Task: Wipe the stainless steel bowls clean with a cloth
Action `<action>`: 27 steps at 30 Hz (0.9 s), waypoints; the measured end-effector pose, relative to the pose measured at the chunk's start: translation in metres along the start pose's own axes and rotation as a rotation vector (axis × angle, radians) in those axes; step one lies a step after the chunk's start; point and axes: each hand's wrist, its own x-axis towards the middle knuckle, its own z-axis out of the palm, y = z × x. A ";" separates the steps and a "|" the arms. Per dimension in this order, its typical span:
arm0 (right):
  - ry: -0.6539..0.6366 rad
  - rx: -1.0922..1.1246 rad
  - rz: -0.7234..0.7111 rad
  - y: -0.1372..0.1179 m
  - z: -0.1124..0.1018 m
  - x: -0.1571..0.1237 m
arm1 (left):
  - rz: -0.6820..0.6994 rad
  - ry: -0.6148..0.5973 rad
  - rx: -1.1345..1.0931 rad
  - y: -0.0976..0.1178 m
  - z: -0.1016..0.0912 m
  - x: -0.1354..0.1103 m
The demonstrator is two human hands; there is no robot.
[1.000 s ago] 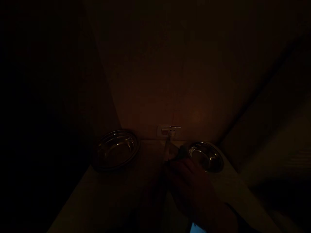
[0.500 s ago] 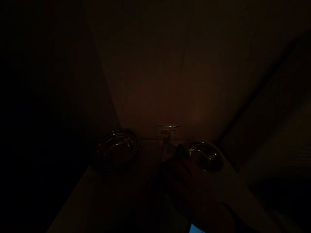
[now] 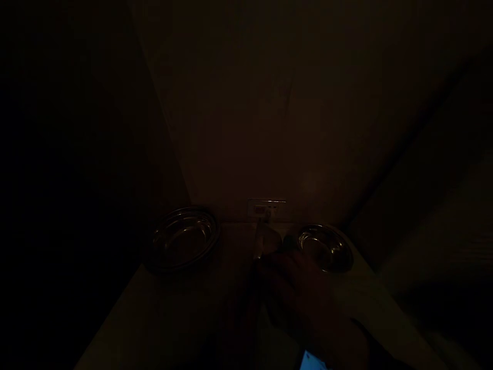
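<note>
The view is very dark. My right hand reaches in from the lower right over the counter. Its fingers look bent over something dark that I cannot make out. Just beyond the fingertips is a pale object, partly hidden by the hand, its kind unclear. A dim greenish shape lies beside it. My left hand is only a faint reddish patch low in the middle, near the right hand; its fingers do not show.
A shiny metal bowl stands on the left of the pale counter, and a smaller metal bowl on the right. A socket plate is on the wall behind. A lit blue screen glows at the bottom edge.
The scene has become darker, and the red switch on the socket plate no longer glows. A faint patch of my left hand now shows near the right hand, which has barely moved.
</note>
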 end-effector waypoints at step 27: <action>0.000 -0.054 0.210 0.011 -0.004 0.004 | -0.010 -0.042 -0.051 -0.002 0.004 -0.005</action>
